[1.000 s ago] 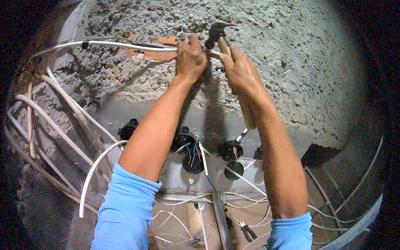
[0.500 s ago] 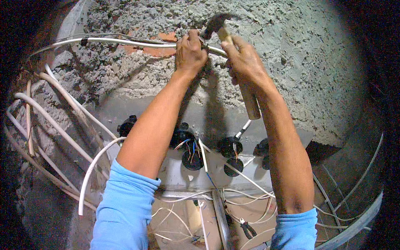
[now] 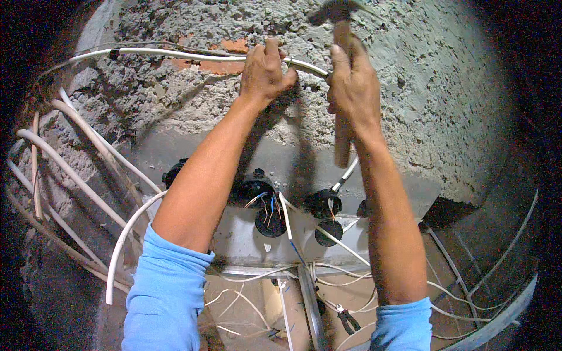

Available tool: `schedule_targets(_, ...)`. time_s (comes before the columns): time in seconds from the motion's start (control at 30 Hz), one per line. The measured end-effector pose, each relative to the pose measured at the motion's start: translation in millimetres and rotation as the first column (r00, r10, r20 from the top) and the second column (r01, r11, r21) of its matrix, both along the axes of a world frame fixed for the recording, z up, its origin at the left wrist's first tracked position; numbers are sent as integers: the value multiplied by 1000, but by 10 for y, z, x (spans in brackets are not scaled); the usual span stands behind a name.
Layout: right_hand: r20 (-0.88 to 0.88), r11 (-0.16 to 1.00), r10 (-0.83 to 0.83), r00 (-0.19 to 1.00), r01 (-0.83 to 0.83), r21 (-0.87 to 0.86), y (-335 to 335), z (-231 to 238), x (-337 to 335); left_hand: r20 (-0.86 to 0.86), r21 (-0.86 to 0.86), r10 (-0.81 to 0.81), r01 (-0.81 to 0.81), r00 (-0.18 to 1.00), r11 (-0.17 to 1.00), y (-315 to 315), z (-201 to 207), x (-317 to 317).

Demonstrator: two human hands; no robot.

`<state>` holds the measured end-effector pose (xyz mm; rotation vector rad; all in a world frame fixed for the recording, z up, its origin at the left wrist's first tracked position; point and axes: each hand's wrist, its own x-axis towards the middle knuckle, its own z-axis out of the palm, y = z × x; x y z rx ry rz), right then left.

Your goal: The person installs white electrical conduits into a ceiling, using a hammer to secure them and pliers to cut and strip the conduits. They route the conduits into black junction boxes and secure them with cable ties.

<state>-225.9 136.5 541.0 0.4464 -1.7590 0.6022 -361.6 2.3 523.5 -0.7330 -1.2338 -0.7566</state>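
Note:
My right hand (image 3: 354, 79) is closed around the wooden handle of a hammer (image 3: 341, 35). The dark hammer head is raised above and to the right of my left hand, apart from the wall, and looks slightly blurred. My left hand (image 3: 263, 73) is closed over a white cable (image 3: 175, 57) that runs across the rough wall (image 3: 421, 76). Its thumb points right, and its other fingertips are hidden behind the hand. The cable comes out on both sides of the left hand and has a black band near its left part.
Black round wiring boxes (image 3: 271, 222) with loose coloured wires sit in the lower wall. Thick pale cables (image 3: 76, 169) loop at the left. Pliers (image 3: 348, 319) lie low down, near a metal bar (image 3: 310, 304) and tangled white cables. Red brick (image 3: 219, 67) shows through the wall.
My right hand has lifted the hammer up and to the right, away from my left hand. The left hand stays at the cable, its thumb now standing further out.

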Motion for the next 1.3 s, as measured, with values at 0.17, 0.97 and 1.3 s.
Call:
schedule_targets(0.17,-63,933,-226,972,235,272,-138,53,100,-43,53,97,-95,994,994,-18,-24,54)
schedule_targets(0.97,725,786,100,682,392,-478,485,-4003,2645,53,-221,132,-118,990,968,-221,242,-133)
schedule_targets(1.3,992,326,-110,-54,941,88,1061,-5451,3009,271,343,-554,459,787,820,450,-1631,2285)
